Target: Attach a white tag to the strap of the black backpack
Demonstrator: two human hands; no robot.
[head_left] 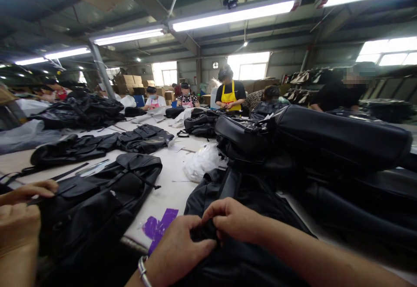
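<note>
A black leather-like bag (250,198) lies in front of me on the table's near edge. My left hand (177,248), with a silver bracelet at its wrist, has its fingers curled into the bag's dark material. Close against it, my right hand (231,219) pinches the same part of the bag from the right, fingertips bent down. The exact piece between the fingertips is hidden by the hands and the dark material. Purple tape (159,226) sticks to the table (172,187) just beyond my left hand.
At the left, a co-worker's hands (19,217) hold a black backpack (107,195). Stacked black bags (339,132) rise on the right. A clear plastic bag of white pieces (205,163) sits mid-table. More backpacks (143,139) lie farther off, and several people work beyond.
</note>
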